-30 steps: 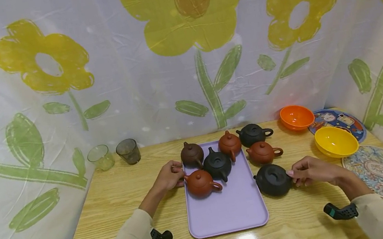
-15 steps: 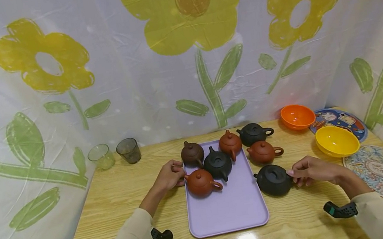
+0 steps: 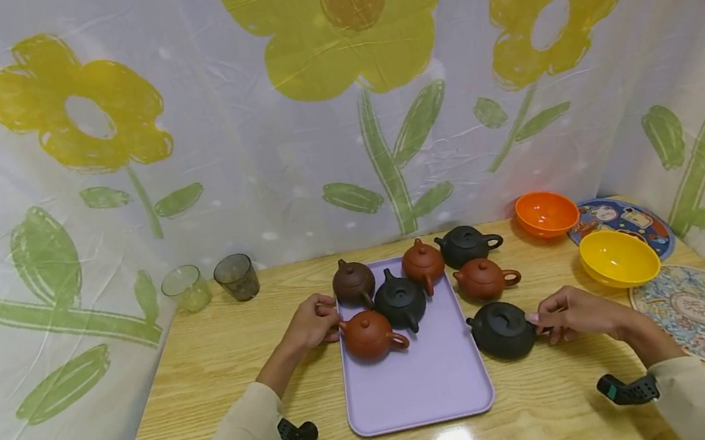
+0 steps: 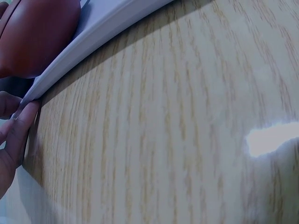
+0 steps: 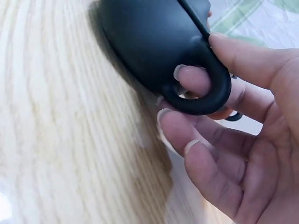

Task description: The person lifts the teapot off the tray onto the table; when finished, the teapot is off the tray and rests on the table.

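**Black teapot held by its loop handle beside the tray**

The black teapot point(image 3: 502, 332) is sitting upright on the wooden table point(image 3: 223, 363), just off the right edge of the lilac tray point(image 3: 420, 386) and near its front half. Its long axis is running roughly left to right across the table: the spout is pointing left toward the tray, and the handle is pointing right, toward the right hand point(image 3: 575, 314). In the right wrist view one finger is passing through the loop handle point(image 5: 205, 88) while the thumb is pressing on top of it, so the right hand is pinching the handle; the other fingers are curling loosely below.

The left hand point(image 3: 314, 324) is resting against the tray's left edge with its fingers point(image 4: 18, 126) curled onto the rim, next to the red-brown teapot point(image 3: 368, 336) standing on the tray.

Risks, as a judgement: the hold is on the handle alone, so the pot's weight is likely hanging forward of the finger, and it could be tipping spout-down if lifted. The lid (loose or not cannot be told) could be sliding off. The spout is lying close to the tray rim and could be knocking it. Any tug from the left hand could be jostling the four crowded pots.
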Available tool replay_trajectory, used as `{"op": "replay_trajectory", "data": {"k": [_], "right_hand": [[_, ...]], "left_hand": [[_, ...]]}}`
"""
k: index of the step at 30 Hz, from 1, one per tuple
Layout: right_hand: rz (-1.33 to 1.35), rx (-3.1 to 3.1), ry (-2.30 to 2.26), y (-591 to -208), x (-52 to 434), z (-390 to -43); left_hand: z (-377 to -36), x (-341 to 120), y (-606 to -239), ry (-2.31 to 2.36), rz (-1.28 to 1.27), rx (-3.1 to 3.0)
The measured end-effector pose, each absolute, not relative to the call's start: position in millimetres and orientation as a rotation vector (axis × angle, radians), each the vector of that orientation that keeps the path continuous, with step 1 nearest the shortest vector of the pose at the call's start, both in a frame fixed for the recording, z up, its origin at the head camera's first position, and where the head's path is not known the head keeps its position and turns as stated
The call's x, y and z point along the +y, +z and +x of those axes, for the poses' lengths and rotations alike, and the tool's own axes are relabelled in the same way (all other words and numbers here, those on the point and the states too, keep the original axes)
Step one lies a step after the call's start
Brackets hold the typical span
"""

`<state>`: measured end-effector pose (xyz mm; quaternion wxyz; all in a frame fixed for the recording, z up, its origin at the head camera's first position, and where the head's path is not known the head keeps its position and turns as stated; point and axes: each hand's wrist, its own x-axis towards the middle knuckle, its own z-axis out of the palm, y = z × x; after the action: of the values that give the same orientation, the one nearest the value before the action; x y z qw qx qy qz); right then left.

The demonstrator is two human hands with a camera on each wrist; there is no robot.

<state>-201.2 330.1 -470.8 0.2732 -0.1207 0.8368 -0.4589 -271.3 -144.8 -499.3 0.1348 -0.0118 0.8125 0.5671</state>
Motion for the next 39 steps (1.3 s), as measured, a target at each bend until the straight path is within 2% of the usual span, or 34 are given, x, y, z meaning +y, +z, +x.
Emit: {"op": "replay_trajectory", "data": {"k": [10, 20, 39], "right_hand": [[-0.330, 2.360, -1.261, -472, 332, -195], [-0.293, 2.558, -1.412, -451, 326, -186], [-0.344, 2.278, -1.530, -432, 220, -175]], "left_hand": [[-272, -145, -500, 1.645, -0.034, 2.358], [-272, -144, -499, 1.642, -0.043, 2.363], [-273, -145, -502, 1.659, -0.020, 2.351]]}}
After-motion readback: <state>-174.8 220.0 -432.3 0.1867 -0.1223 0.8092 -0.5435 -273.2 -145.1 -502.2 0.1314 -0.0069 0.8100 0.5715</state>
